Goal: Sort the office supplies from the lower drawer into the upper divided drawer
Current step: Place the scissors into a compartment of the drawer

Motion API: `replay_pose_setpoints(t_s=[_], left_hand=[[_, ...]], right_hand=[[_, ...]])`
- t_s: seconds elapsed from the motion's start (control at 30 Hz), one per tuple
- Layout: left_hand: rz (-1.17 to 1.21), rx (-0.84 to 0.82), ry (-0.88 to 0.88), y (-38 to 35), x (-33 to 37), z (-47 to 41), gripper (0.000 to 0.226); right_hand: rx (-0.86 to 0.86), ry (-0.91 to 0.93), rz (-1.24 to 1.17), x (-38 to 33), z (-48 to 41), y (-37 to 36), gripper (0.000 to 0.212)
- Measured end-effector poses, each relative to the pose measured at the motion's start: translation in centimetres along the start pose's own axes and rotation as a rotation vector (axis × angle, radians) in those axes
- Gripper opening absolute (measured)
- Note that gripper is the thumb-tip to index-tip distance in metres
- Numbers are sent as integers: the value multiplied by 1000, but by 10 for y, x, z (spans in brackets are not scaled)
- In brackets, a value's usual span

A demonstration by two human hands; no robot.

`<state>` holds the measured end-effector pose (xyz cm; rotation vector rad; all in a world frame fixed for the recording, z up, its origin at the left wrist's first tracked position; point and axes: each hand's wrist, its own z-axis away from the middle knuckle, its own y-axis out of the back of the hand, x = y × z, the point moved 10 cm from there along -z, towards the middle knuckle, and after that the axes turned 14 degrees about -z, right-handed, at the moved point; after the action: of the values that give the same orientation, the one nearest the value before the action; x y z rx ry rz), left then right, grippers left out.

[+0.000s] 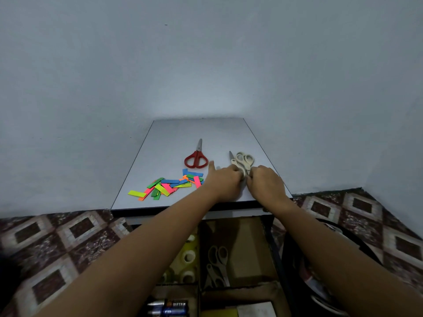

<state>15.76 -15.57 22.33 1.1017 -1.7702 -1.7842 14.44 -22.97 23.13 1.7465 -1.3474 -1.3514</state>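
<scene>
Lying open at six o'clock, the divided drawer (240, 291) is holding beige scissors (217, 264), tape rolls (188, 257) and batteries (168, 307) in separate compartments. Above it, on the grey tabletop (164, 152), both hands are meeting: the left hand (225, 181) and right hand (266, 185) are curling their fingers around cream scissors (242, 162). Coloured paper strips (167, 185) are lying scattered at nine o'clock of the hands, and red scissors (196, 156) are resting at eleven o'clock.
</scene>
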Motion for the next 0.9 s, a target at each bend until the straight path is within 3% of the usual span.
replay_pose_setpoints(t_s=[0.2, 0.5, 0.77, 0.9], left_hand=[[5, 7, -9, 5, 18, 15, 39], [106, 24, 12, 3, 16, 30, 42], [159, 74, 24, 9, 11, 38, 42], [168, 151, 40, 19, 8, 45, 40]], right_hand=[[46, -76, -29, 14, 13, 13, 17], [-24, -283, 12, 19, 21, 18, 25], [35, -443, -243, 43, 29, 30, 13], [218, -452, -426, 50, 32, 50, 18]])
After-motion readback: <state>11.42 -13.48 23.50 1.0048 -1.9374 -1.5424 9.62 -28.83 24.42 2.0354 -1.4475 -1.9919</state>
